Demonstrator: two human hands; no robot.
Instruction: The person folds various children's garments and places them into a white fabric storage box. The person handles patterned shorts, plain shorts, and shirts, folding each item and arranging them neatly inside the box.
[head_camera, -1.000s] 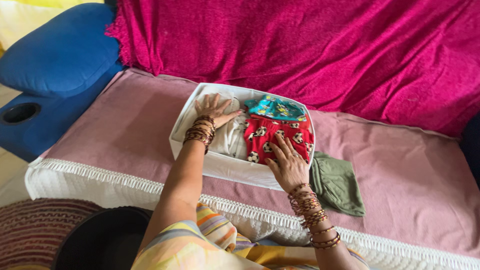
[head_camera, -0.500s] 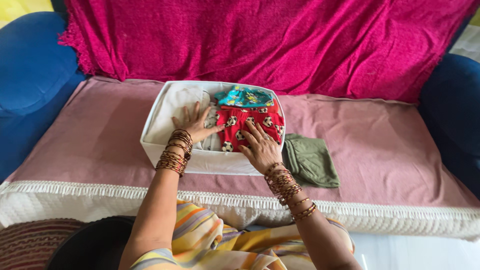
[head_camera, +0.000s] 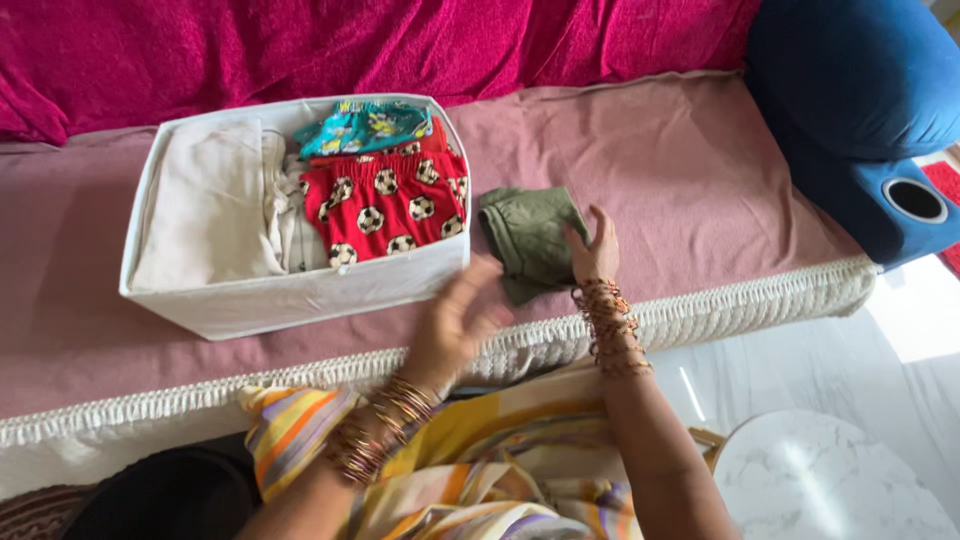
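— What sits where on the sofa seat?

— A white fabric storage box stands on the pink cover, left of middle. Inside it, a folded cream cloth fills the left half; red shorts with a football print lie at the right, and a teal printed garment is tucked at the far right corner. Just right of the box, apart from its wall by a narrow gap, lies a folded olive-green garment.

— And the hands?

— The right hand rests on the right edge of the olive garment, fingers spread and flat, not clamped on it; bangles ring the wrist. The left hand hangs in the air near the box's near right corner, blurred, fingers loosely apart and holding nothing.

— Any room around?

— The pink cover lies bare to the right of the olive garment, up to a blue cushion at the far right. A white fringe marks the near edge of the seat, close below both hands. A magenta throw hangs behind the box.
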